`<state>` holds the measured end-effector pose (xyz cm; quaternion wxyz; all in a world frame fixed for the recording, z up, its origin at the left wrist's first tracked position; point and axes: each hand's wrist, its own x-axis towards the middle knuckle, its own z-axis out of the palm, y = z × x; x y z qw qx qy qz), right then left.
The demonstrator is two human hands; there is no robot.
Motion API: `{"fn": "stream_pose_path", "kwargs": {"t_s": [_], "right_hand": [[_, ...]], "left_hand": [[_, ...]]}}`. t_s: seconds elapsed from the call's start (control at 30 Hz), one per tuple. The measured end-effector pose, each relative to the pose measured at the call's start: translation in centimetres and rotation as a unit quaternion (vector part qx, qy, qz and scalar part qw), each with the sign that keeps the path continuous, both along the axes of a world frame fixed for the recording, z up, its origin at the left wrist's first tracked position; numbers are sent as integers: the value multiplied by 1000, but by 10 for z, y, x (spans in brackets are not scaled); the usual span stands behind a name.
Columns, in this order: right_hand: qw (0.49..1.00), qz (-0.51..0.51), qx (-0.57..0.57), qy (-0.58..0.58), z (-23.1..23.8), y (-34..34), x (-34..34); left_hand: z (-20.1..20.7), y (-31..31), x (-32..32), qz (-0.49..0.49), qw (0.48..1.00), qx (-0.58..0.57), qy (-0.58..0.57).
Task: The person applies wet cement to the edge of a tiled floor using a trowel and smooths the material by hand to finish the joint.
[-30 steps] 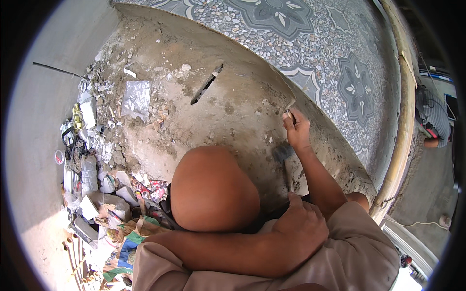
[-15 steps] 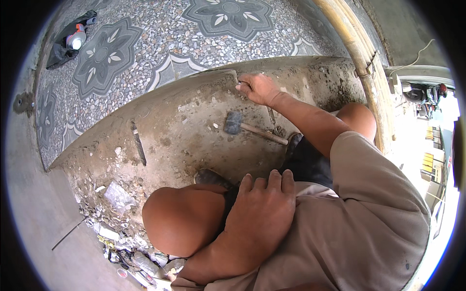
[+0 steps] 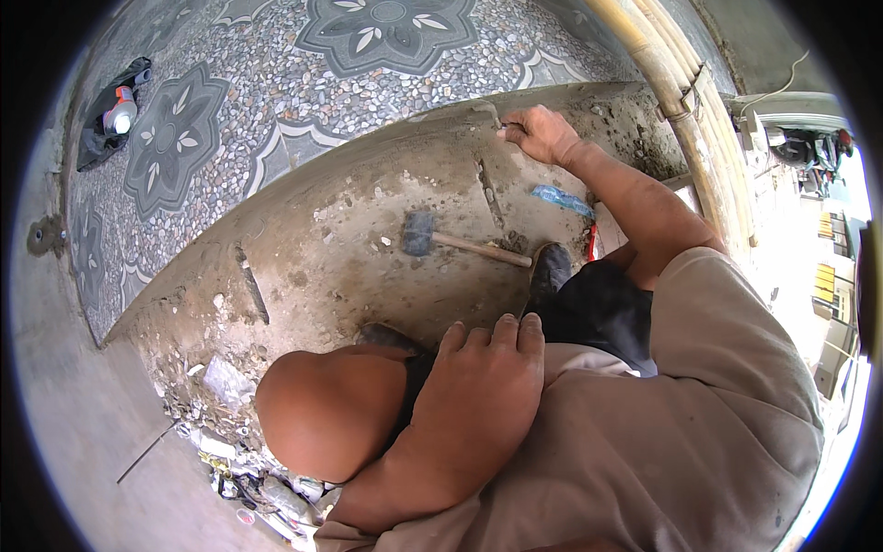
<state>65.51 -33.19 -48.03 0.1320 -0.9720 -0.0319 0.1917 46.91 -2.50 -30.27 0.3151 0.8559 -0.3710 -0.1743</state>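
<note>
Fingers of the right hand are curled into a fist around a thin metal tool, seemingly a chisel or nail, whose tip meets the line where the patterned pebble tiles give way to the bare concrete strip; how tightly they pinch it cannot be told, as the knuckles hide the grip. Fingers of the left hand lie flat and pressed together, palm down on the person's own raised knee, holding nothing. As for the work in hand, the concrete looks already stripped of its covering along a broad band, with narrow slots cut in it and broken bits and rubbish gathered at its lower left end, so I judge much of the clearing done, while the tile edge near the tool appears to be the part being worked now. A hammer with a dark head and wooden handle lies loose on the concrete, well apart from both hands, between the right forearm and the knee. That right arm reaches forward nearly straight from the shoulder, wrist slightly bent toward the tile border; the left arm folds across the body, elbow low. Bamboo poles run beside the right arm, and a small blue scrap lies just under it.
</note>
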Motion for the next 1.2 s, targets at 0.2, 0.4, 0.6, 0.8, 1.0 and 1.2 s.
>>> {"fn": "stream_pose_path", "kwargs": {"t_s": [0.2,0.4,0.6,0.8,1.0,1.2], "right_hand": [[994,18,-105,4,31,-57,4],[962,24,-238,130,84,-80,-21],[939,-17,-327,103,105,-74,16],[930,-24,-354,101,114,-52,35],[927,-13,-362,100,112,-28,37],[935,33,-331,121,115,48,39]], "left_hand": [[0,-6,5,-30,998,26,43],[2,-4,10,-13,998,21,56],[3,-11,12,-34,997,31,69],[3,-5,7,-12,998,30,47],[1,2,1,9,999,24,37],[-2,7,-5,41,999,-3,1]]}}
